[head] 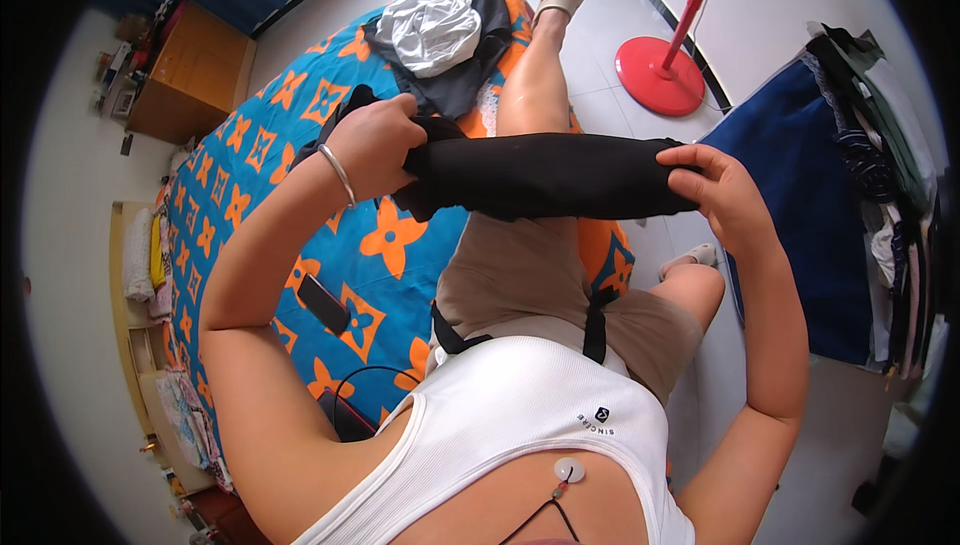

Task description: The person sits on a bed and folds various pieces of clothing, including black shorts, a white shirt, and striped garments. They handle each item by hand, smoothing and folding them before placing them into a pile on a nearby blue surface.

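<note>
A black cloth garment [555, 174] is stretched sideways between my two hands, above my lap. My left hand [379, 144], with a silver bangle at its wrist, grips the bunched end; part of the cloth hangs behind that hand. At the other end, my right hand [709, 181] pinches the garment's edge between thumb and fingers. What kind of garment it is, I cannot tell. Beyond it, a crumpled white cloth [429, 29] lies on a dark garment [484, 76] at the bed's far end.
I sit on a bed with a blue and orange patterned sheet [262, 146]. A phone [324, 305] lies on it. A red fan base [660, 76] stands on the tiled floor. Hanging clothes [889, 140] and a blue cloth [795, 222] are at the right. A wooden cabinet [195, 69] stands at the upper left.
</note>
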Tool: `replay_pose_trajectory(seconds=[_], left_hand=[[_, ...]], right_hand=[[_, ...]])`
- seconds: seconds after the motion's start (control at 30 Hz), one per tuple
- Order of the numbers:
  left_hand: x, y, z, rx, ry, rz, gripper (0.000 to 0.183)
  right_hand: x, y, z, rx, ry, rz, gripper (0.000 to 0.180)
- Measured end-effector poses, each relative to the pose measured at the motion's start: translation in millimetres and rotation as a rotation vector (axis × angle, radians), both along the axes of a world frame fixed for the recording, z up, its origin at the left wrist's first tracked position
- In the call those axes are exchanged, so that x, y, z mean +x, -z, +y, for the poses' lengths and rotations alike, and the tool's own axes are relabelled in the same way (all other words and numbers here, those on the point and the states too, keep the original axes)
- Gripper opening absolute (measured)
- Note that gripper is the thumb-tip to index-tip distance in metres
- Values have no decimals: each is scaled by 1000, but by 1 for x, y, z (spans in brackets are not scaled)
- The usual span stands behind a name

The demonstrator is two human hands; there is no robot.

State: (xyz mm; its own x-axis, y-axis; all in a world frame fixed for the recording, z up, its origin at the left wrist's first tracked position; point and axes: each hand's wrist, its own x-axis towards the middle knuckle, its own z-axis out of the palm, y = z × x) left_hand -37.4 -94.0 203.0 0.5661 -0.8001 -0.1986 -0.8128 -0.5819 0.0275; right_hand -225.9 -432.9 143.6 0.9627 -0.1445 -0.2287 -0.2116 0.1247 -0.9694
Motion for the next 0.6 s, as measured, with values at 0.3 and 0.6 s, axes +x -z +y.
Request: replay_pose_trajectory(seconds=[0.3,0.6], left_hand=[[8,-18,25,-377,18,316,16],[11,-7,71,-982,39,1075,28]], right_hand=[[-20,5,43,-1314,24,-299,48],[-25,1,6,-514,64,-411,23]])
